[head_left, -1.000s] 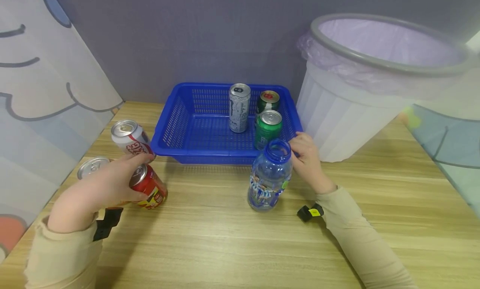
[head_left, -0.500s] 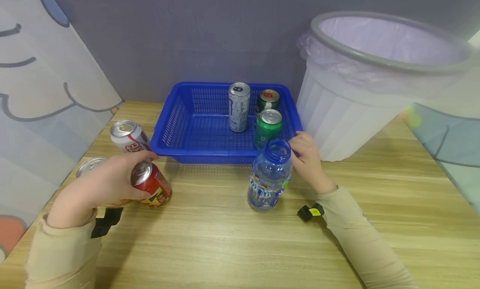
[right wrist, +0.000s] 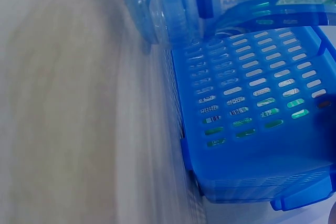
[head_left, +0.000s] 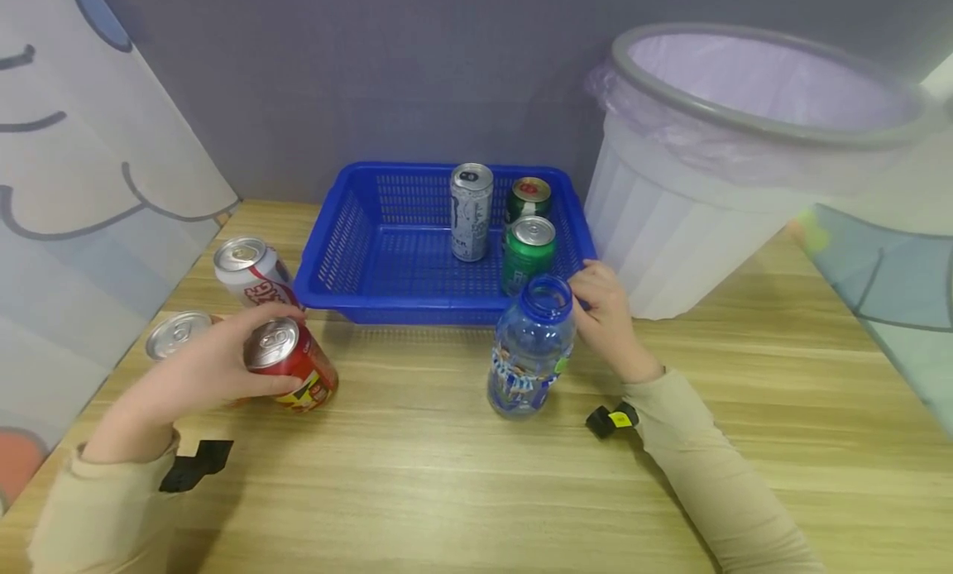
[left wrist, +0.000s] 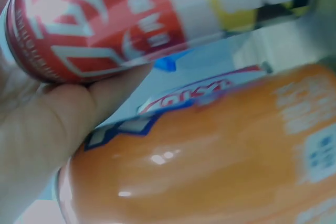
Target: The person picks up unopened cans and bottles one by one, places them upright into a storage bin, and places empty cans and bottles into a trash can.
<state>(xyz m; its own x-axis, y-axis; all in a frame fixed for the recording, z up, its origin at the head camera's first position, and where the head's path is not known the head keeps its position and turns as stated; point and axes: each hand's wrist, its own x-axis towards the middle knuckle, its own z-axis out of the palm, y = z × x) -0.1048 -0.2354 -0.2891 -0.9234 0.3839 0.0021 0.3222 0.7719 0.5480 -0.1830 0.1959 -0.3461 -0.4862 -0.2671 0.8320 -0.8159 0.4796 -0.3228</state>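
My left hand (head_left: 223, 363) curls its thumb and fingers round a red soda can (head_left: 308, 375) upright on the wooden table. In the left wrist view, fingers lie between that red can (left wrist: 105, 30) and an orange can (left wrist: 210, 150). A white soda can (head_left: 256, 280) stands behind. At the front right corner of the blue plastic basket (head_left: 402, 305), my right hand (head_left: 606, 318) grips the rim, its fingertips partly hidden. A clear blue plastic bottle (head_left: 532, 355) without a cap stands beside it. The right wrist view shows mostly sleeve, bottle and basket side.
Inside the basket stand a silver can (head_left: 471, 214), a green can (head_left: 529, 255) and a dark green can (head_left: 530, 193). A white bin (head_left: 655, 210) with a purple liner rises at the right. A grey partition (head_left: 357, 78) runs along the back.
The red can slid slightly right with my left hand, then the hand eased a little left, showing more of the can's top. My right hand and the bottle stay put.
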